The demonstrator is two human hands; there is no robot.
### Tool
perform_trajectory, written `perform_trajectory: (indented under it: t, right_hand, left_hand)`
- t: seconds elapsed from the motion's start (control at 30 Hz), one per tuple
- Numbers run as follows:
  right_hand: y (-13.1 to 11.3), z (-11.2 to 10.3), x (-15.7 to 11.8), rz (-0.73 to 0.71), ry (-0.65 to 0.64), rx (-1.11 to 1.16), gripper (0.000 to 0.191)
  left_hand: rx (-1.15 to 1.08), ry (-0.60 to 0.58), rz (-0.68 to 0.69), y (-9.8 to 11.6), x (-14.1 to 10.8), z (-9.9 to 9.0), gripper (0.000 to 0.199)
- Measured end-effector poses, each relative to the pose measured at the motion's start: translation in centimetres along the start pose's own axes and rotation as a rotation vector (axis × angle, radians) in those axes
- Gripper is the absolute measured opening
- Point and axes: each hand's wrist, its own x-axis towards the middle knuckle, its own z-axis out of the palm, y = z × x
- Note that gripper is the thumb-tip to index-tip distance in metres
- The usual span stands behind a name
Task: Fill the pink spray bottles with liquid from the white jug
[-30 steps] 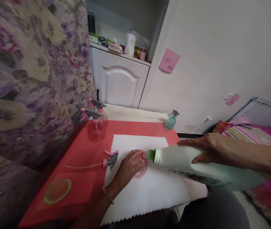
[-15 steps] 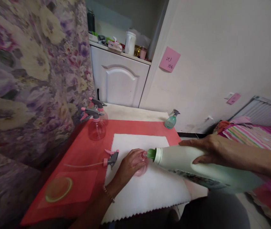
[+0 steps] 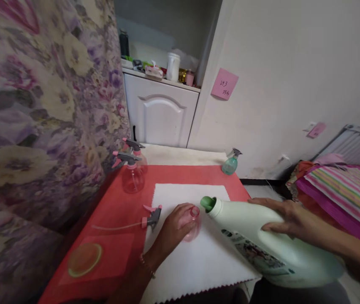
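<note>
My left hand [image 3: 178, 223] is closed around a clear pink spray bottle [image 3: 195, 213] with its neck uncovered, standing on a white cloth [image 3: 198, 266]. In my right hand [image 3: 284, 219] is a large pale green jug [image 3: 249, 215], gripped at its handle and tilted to the left. The jug's green spout [image 3: 207, 203] is a short way right of the bottle's mouth and above it, apart from it. Left of my left hand lies a grey and pink spray head [image 3: 152, 217] with its thin tube stretched out on the red table cover.
Two pink spray bottles [image 3: 133, 179] with grey heads stand at the table's left back. A green spray bottle [image 3: 230, 164] is at the back right. A round, yellow-rimmed shape [image 3: 85, 259] shows on the red cover [image 3: 116, 207]. A floral curtain [image 3: 56, 105] hangs along the left.
The jug's spout has moved away from the bottle's mouth, and the jug's rear end has dropped, so it is tilted less. My left hand still holds the bottle. The view has shifted slightly.
</note>
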Motion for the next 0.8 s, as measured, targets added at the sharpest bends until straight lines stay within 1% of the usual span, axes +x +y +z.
perform_trajectory:
  t: [0.1,0.2,0.27,0.33,0.4,0.5,0.53,0.6,0.7,0.8]
  right_hand:
    - [1.1,-0.1,0.7,0.054,0.05,0.182,0.067]
    - [1.5,0.6,2.8,0.028,0.209,0.367,0.062]
    - [1.3,1.8,4.9,-0.018,0.383,0.502,0.056]
    - [0.7,3.6,7.5,-0.057,0.539,0.653,0.054]
    - [0.0,5.7,10.2,-0.11,0.63,0.778,0.055]
    - [-0.8,9.2,13.8,-0.164,0.707,0.857,0.062]
    - [-0.9,10.3,14.8,-0.17,0.745,0.879,0.064]
    - [-1.0,12.3,16.3,-0.159,0.781,0.916,0.068]
    - [-0.8,14.6,17.3,-0.135,0.808,0.927,0.071]
    - [-0.5,15.8,17.3,-0.126,0.799,0.915,0.067]
  left_hand:
    - [0.015,0.006,0.002,-0.3,-0.1,0.0,0.04]
    - [0.009,0.013,-0.021,-0.4,-0.3,0.1,0.041]
    - [0.003,0.003,-0.036,-0.4,-0.4,0.2,0.044]
    - [-0.003,-0.003,-0.063,-0.5,-0.4,0.2,0.052]
    - [-0.013,-0.005,-0.083,-0.6,-0.5,0.2,0.059]
    - [-0.026,-0.009,-0.101,-1.1,-0.7,0.1,0.066]
    - [-0.022,-0.011,-0.114,-1.2,-0.7,0.1,0.069]
    - [-0.016,-0.024,-0.161,-1.5,-0.9,0.0,0.077]
    - [-0.022,-0.059,-0.225,-1.7,-1.0,-0.2,0.087]
    - [-0.06,-0.088,-0.272,-1.9,-1.0,-0.3,0.092]
